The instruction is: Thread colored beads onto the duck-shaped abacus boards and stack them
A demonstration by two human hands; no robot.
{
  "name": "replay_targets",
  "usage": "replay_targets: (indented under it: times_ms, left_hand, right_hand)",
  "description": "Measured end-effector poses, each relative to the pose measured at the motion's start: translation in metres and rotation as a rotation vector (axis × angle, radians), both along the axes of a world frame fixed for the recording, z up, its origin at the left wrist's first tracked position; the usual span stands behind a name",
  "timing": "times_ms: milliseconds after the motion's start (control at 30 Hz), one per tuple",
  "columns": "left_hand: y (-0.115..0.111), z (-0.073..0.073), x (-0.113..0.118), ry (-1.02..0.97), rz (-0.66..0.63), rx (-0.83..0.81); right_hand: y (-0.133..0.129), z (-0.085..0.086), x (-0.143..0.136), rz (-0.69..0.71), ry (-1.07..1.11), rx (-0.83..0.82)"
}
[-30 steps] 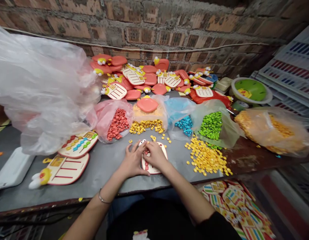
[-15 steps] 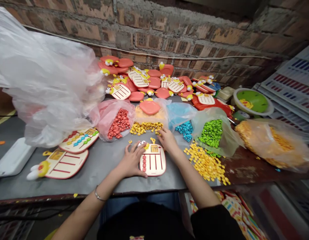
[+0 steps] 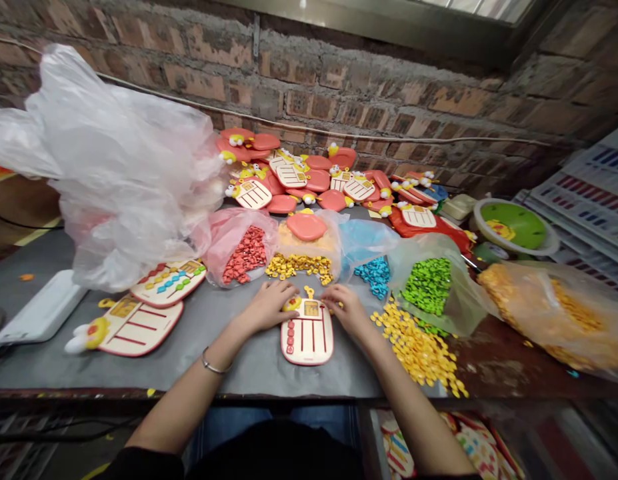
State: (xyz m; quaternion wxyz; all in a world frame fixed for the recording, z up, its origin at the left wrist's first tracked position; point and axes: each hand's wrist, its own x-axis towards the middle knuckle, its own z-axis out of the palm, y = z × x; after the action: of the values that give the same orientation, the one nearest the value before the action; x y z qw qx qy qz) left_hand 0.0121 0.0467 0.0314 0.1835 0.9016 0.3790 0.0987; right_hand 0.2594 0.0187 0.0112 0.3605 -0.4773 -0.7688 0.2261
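Observation:
A cream toy board [image 3: 309,347] with a red rim lies flat in front of me. Several red beads [image 3: 291,337] fill its leftmost slot, and the other slots hold no beads. My left hand [image 3: 269,307] is closed around the yellow duck-like head at the board's upper left, covering most of it. At the upper right corner, my right hand [image 3: 347,309] has its fingers pinched together; whatever is between them is too small to make out. Behind the board spill yellow beads [image 3: 301,267], with red beads [image 3: 246,255] to their left and blue beads [image 3: 373,275] to their right.
Green beads [image 3: 429,285] sit in a clear bag, with loose yellow pieces [image 3: 419,347] before it. Two boards [image 3: 139,327] overlap at left beside a white box [image 3: 41,307]. Further boards [image 3: 316,180] pile against the brick wall. A large plastic bag [image 3: 133,167] bulges at back left.
My right hand has come back from the yellow beads to the board's upper right corner. My left hand has shifted up from the board's left edge to its head. The camera view has tilted upward.

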Motion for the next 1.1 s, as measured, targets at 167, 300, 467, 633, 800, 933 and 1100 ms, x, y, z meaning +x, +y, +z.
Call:
replay_targets:
  times_ms: [167,300,467,633,800,933,1100]
  left_hand:
    - [0.004,-0.018,0.006,0.014,0.004,0.039]
    - [0.003,-0.028,0.005,0.040,0.015,0.075]
    - [0.005,-0.032,0.006,0.063,0.019,0.102]
    - [0.005,-0.035,0.006,0.069,0.007,0.126]
    - [0.005,-0.035,0.004,0.086,-0.006,0.160]
    - [0.006,-0.034,0.003,0.102,-0.007,0.183]
    - [0.007,-0.032,0.001,0.124,-0.004,0.213]
  right_hand:
    - [-0.014,-0.012,-0.010,-0.059,-0.110,-0.025]
    - [-0.021,-0.007,-0.007,-0.015,-0.121,-0.088]
    - [-0.032,-0.007,-0.009,0.051,-0.024,-0.139]
    - [-0.027,-0.018,-0.037,0.085,0.048,-0.155]
    - [-0.026,-0.004,-0.036,0.299,0.025,-0.318]
    - [-0.008,0.008,-0.024,0.359,0.088,-0.414]
    - [0.059,0.002,-0.044,-0.095,-0.066,-0.128]
